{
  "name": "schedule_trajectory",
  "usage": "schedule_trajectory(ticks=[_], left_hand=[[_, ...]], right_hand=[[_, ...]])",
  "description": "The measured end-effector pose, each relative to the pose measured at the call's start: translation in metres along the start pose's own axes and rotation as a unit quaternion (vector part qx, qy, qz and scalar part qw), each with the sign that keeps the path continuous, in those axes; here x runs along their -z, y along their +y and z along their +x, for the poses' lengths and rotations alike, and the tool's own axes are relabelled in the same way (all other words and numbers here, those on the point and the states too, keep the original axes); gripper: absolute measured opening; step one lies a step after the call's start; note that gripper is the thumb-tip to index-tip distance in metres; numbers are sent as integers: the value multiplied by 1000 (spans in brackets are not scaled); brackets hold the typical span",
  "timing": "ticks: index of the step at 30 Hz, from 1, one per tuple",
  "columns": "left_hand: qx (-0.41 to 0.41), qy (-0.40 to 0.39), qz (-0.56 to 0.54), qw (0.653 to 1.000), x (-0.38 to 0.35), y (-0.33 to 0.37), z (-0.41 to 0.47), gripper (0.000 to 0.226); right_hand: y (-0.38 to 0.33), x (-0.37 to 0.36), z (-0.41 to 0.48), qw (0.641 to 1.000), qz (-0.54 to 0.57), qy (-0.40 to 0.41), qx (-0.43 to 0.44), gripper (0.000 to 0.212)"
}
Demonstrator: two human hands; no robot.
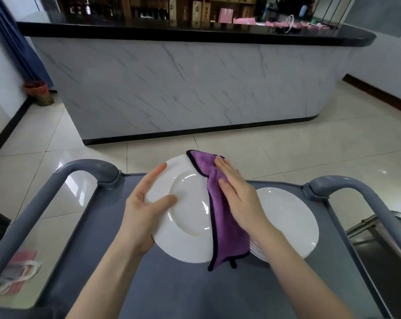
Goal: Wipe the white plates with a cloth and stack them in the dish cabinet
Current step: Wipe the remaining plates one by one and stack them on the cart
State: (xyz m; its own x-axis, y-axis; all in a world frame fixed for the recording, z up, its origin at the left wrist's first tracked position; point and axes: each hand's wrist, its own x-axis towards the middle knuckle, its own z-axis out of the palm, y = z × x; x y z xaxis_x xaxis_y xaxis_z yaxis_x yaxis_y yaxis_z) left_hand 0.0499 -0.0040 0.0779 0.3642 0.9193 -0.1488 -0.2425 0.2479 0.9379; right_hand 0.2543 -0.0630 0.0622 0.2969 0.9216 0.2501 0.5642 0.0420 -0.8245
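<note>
Above the grey cart (153, 286), the left hand (142, 215) is pinching the white plate (188, 217) at nine o'clock; the right hand (239, 199), fingers straight, is pressing the purple cloth (227, 236) onto its three o'clock side.

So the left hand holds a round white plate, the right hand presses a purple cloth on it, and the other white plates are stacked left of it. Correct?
Almost: the head view shows the stack of white plates right of the held round white plate, not left. The rest holds.
</note>
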Motion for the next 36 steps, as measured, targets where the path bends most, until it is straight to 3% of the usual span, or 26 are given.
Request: schedule_trajectory(ticks=[5, 10, 14, 17, 20, 22, 25, 28, 31, 33, 36], left_hand=[[6, 65, -61, 996, 2, 1, 3, 63], [-3, 123, -91, 988, -7, -5, 10, 64], [7, 116, -78, 990, -15, -11, 9, 57], [16, 123, -117, 985, -14, -14, 12, 57], [23, 124, -150, 981, -13, -11, 11, 55], [18, 121, -157, 980, -12, -8, 9, 55], [12, 126, -153, 980, -16, -7, 8, 55], [3, 126, -104, 987, -23, -10, 6, 55], [12, 125, -105, 986, -20, -11, 6, 55], [21, 114, -132, 984, -14, -9, 6, 55], [31, 71, -126, 989, -3, -5, 4, 55]], right_hand=[[16, 1, -46, 1000, 12, 19, 2, 45], [20, -49, -103, 967, -154, 16, 203, 45], [1, -61, -89, 930, -244, 3, 273, 42], [16, -43, -88, 940, -230, -4, 252, 44], [34, -25, -86, 977, -136, 62, 151, 48], [36, -21, -86, 984, -103, 98, 109, 49], [23, -34, -93, 970, -144, 89, 177, 47], [8, -60, -99, 932, -233, 43, 274, 43], [6, -59, -97, 918, -261, 35, 296, 42], [16, -49, -97, 943, -214, 53, 250, 42], [26, -31, -85, 989, -46, 107, 87, 44]])
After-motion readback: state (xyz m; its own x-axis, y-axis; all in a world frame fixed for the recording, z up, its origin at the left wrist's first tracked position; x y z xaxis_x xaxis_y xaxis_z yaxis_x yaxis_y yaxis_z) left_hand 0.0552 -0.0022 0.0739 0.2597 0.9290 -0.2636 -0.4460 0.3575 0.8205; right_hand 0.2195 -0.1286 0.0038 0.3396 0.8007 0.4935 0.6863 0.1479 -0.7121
